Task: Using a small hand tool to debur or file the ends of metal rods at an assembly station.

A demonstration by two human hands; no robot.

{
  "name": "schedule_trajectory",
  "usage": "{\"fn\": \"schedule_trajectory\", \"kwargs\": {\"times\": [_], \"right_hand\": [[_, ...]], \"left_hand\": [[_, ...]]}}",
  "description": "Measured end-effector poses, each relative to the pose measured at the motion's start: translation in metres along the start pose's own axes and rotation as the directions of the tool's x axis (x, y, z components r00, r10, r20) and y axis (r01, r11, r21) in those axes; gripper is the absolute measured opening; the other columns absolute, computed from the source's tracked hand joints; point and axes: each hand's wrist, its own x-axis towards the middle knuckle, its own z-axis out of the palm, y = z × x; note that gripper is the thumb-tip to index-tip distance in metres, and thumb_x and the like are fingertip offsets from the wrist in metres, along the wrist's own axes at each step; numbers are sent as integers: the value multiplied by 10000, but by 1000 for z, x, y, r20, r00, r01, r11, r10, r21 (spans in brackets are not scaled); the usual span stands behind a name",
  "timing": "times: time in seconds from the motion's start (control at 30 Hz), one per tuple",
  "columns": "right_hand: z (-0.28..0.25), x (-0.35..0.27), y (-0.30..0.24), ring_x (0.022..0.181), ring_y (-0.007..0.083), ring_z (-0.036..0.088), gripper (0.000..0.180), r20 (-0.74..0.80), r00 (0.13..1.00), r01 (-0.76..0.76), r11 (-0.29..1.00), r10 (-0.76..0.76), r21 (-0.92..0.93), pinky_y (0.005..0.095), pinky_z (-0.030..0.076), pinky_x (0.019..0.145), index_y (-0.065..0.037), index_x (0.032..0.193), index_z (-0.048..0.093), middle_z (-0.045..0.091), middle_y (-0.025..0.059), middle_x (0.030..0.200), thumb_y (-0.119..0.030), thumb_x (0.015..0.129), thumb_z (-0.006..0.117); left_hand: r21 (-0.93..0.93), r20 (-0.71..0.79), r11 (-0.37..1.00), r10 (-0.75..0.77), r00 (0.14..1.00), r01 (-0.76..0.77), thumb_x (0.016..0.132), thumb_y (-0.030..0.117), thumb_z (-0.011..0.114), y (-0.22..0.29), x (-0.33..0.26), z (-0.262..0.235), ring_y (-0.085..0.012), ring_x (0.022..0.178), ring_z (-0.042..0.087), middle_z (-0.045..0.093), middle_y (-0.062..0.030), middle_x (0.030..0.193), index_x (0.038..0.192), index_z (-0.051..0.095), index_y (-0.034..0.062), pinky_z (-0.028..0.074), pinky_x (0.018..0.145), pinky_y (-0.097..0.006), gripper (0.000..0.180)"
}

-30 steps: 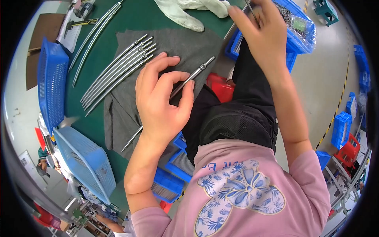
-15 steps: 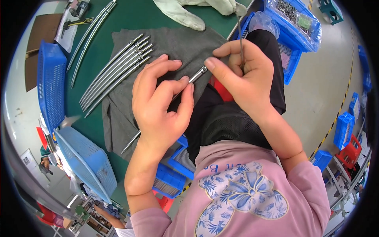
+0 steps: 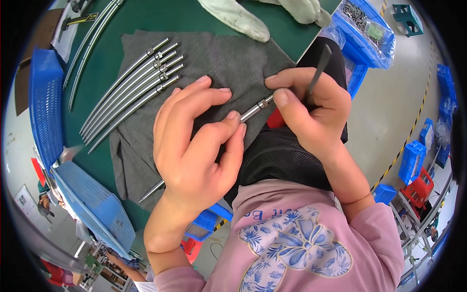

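A slim metal rod [image 3: 255, 110] with a collared end lies slantwise across my lap side of the grey cloth [image 3: 214, 56]. Thumb and forefinger of my left hand [image 3: 194, 143] grip it just below the collar, with the other fingers loosely curled. Its tapered tip shows past my left wrist; the middle is hidden under that hand. My right hand [image 3: 316, 112] pinches the collared end between thumb and forefinger. A thin flat metal tool [image 3: 319, 68] sticks up from the same hand, its lower part hidden by the fingers. Several similar rods [image 3: 124, 90] lie fanned out left of my hands.
Beyond the cloth, white gloves [image 3: 243, 19] rest on the green table [image 3: 160, 17]. More rods [image 3: 92, 51] lie at the far left, near blue baskets [image 3: 46, 102]. At right, a blue bin [image 3: 365, 29] holds small metal parts in clear plastic.
The view has shifted, so the table items sit further left. The upright tool in my right hand has tilted and shows its flat side. Both hands keep their grip on the rod.
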Motion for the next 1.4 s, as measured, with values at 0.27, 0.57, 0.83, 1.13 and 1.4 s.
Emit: {"fn": "schedule_trajectory", "kwargs": {"times": [0.27, 0.57, 0.83, 1.13, 1.4], "right_hand": [[-5, 0, 4, 447, -32, 378, 125, 35, 998, 60, 998, -60, 4, 151, 265, 407, -16, 862, 666, 486, -64, 509, 21, 746, 640], [-16, -2, -5, 454, -14, 333, 168, 119, 987, 117, 992, -111, -49, 170, 239, 418, -14, 919, 667, 407, -79, 510, 22, 759, 635], [-18, -20, -27, 519, -10, 367, 136, 86, 993, 68, 989, -80, 133, 157, 264, 467, 21, 944, 615, 489, -53, 614, 10, 809, 627], [-19, -37, -47, 583, 7, 465, 171, 70, 981, 157, 950, -182, 271, 141, 344, 518, 56, 975, 563, 571, 8, 724, -20, 834, 622], [-22, -39, -51, 601, 8, 464, 174, 71, 974, 183, 938, -213, 295, 137, 346, 534, 57, 978, 559, 574, 19, 765, -35, 844, 619]], "left_hand": [[3, 12, 1000, -17, 1000, 17, 656, -59, 677, 1, 0, 0, -354, 1021, 582, 612, -162, 990, 750, 602, -1, 464, 878, -415, 134], [123, -40, 991, 50, 998, -45, 627, -37, 689, 9, 1, -2, -318, 946, 613, 629, -130, 927, 761, 607, 12, 481, 825, -412, 164], [-223, -92, 975, -15, 996, -6, 616, -61, 686, 21, -2, -11, -188, 598, 606, 620, -92, 854, 789, 594, 2, 465, 480, -266, 206], [-246, -191, 946, 166, 967, -211, 624, -98, 662, 27, -4, -27, -161, 612, 600, 635, -105, 862, 794, 602, -10, 447, 461, -226, 201], [-162, -231, 934, 279, 932, -320, 596, -89, 667, 29, -1, -29, -218, 649, 637, 634, -114, 842, 781, 598, -10, 486, 504, -262, 213]]}}
